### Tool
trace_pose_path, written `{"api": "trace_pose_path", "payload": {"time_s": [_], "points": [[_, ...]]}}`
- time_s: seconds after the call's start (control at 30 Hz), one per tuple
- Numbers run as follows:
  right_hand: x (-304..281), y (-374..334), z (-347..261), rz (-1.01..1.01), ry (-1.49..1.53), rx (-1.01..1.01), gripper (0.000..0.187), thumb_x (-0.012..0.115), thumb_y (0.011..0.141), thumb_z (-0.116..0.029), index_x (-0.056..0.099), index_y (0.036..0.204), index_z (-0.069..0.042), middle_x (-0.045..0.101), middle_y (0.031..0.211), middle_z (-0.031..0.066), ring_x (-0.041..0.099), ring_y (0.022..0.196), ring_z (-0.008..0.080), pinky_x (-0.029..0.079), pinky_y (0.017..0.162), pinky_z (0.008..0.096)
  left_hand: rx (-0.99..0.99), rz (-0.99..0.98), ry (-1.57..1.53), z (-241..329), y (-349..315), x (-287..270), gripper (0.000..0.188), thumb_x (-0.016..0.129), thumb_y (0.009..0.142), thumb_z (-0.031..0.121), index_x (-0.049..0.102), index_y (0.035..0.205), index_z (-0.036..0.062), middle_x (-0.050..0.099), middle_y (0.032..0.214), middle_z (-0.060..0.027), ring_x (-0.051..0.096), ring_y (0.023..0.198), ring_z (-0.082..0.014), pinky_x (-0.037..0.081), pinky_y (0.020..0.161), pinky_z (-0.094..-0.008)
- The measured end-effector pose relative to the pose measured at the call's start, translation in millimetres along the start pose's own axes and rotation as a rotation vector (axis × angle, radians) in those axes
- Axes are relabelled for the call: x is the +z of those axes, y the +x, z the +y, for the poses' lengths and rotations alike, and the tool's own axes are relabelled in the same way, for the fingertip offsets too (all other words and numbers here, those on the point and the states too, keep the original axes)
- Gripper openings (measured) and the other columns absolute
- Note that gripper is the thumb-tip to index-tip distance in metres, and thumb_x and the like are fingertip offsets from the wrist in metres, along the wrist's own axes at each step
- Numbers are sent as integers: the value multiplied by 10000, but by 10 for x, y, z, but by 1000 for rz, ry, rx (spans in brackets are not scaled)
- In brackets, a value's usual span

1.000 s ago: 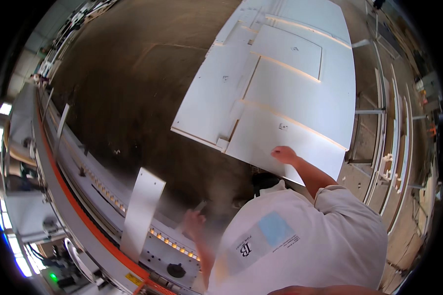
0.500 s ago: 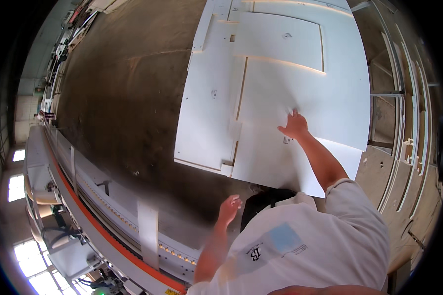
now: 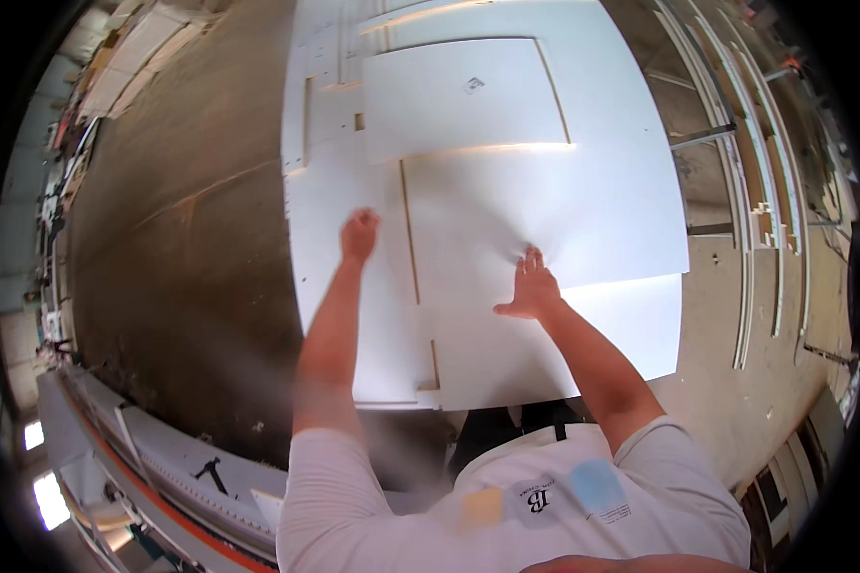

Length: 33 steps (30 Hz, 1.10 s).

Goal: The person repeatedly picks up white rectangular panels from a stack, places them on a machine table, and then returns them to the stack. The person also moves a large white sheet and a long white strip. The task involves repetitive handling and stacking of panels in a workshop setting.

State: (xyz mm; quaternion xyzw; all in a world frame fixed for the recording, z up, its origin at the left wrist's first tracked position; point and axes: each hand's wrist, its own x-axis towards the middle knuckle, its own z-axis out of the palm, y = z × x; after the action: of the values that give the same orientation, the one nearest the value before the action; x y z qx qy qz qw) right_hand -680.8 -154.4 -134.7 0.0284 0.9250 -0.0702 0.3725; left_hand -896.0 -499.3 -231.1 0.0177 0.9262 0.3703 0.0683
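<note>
A stack of large white panels (image 3: pixel 621 201) lies in front of me, with several smaller white cut boards on top. My right hand (image 3: pixel 533 286) is open, fingers forward and thumb out to the left, on a white board (image 3: pixel 473 224) in the middle. Over the left-hand white board (image 3: pixel 339 296), my left hand (image 3: pixel 359 236) is closed and slightly blurred. Whatever it may hold is hidden, and I cannot tell whether it touches the board. Farther off, a rectangular white board (image 3: pixel 449 110) bears a small label (image 3: pixel 473 85).
At the lower left runs a long machine with an orange stripe (image 3: pixel 172 511), and a black hammer (image 3: pixel 214 472) rests on its bed. Metal rails (image 3: pixel 745 181) and long strips stand right of the stack. Bare concrete floor (image 3: pixel 182 277) stretches to the left.
My left hand has swung from beside my body, near the machine, up over the left board. My right hand stays on the middle board. The view has turned toward the stack.
</note>
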Motion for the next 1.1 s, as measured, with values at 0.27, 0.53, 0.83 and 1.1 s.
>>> {"api": "trace_pose_path", "payload": {"time_s": [0.27,0.53,0.83,1.1], "points": [[-113,26,-126,-76,-18,-18,1282,626,723,-759,161,1538,115,7,1628,317,45,1532,421,418,1109,429,75,-17,220,-905,1978,245,420,681,861,405,664,1018,15,679,879,-153,636,809,-282,490,705,-406],[-89,-15,-157,-60,2,40,1271,636,718,-753,194,1529,120,46,1625,320,70,1531,418,467,1058,426,-270,-355,-752,627,1148,-31,327,818,792,330,673,831,39,546,661,13,418,507,-90,306,473,-261],[-26,-130,479,-5,312,-100,962,598,825,-698,444,1476,-7,210,1629,209,346,1464,299,427,1099,425,-218,-242,-639,1504,-442,-356,362,792,815,278,694,1003,-16,652,848,-14,535,736,-99,432,686,-272],[759,-1361,1469,125,1055,-89,564,724,905,-347,591,1356,-35,626,1344,158,594,1258,260,470,1036,353,-67,-86,-415,2441,-1157,-1609,339,748,838,248,692,997,-47,635,863,4,527,786,-80,448,709,-266]]}}
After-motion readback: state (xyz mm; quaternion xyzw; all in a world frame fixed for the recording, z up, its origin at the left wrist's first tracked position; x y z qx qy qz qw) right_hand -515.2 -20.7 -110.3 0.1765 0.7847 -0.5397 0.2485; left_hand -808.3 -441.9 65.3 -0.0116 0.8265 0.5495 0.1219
